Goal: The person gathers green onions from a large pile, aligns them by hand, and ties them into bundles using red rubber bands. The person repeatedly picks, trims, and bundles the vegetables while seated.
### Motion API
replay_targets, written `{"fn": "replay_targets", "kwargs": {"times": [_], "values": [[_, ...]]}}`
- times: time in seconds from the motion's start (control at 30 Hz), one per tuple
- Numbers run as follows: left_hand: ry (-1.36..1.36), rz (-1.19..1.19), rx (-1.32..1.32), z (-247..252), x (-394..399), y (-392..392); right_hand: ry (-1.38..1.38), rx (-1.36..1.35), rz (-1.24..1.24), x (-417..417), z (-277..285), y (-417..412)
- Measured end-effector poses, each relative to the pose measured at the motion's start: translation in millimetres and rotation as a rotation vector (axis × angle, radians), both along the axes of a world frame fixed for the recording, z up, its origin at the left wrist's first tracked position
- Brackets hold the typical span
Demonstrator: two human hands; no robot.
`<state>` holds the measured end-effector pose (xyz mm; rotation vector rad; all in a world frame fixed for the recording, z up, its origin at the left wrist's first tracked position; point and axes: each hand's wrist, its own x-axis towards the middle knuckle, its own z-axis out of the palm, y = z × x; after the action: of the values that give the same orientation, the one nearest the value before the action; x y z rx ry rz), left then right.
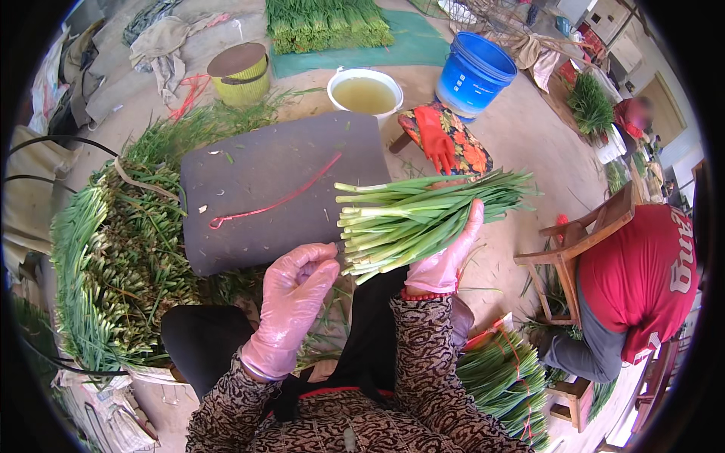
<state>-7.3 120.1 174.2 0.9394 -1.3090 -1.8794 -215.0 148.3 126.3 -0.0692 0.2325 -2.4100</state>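
Note:
A bunch of what look like garlic chives lies across my right hand, which wears a thin pink glove. My thumb shows over the leaves, and the pale cut ends point left. Close to the lower stem ends is my left hand, also gloved, with its fingers bent. A small dark bit shows by its fingertips; I cannot tell what it is or whether it is held. Beneath and beyond the bunch is a dark padded board carrying a looped red tie and plant scraps.
Untrimmed chives are heaped at left. Ahead stand a yellow-green bucket, a white bucket of cloudy water, a blue bucket and a stool with red gloves. Bundled chives lie lower right, near a bent-over person.

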Motion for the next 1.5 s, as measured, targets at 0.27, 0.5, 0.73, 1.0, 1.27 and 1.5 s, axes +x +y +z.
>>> {"fn": "replay_targets", "kwargs": {"times": [0.27,0.5,0.73,1.0,1.27,1.5], "values": [[0.224,-0.283,0.383,-8,0,-19,0.039,0.085,0.047,9,6,2],[0.137,-0.347,0.381,-8,3,-25,-0.01,0.083,0.122,14,8,0],[0.144,-0.156,0.311,-17,4,-4,0.036,0.208,0.093,11,-2,-3],[0.03,-0.228,0.34,-15,4,-8,0.002,0.209,0.093,15,3,-6],[0.193,-0.034,0.167,-25,1,5,-0.007,0.271,0.035,10,-4,-9],[0.081,0.233,0.031,-22,14,0,0.027,0.314,-0.015,3,-1,-6]]}}
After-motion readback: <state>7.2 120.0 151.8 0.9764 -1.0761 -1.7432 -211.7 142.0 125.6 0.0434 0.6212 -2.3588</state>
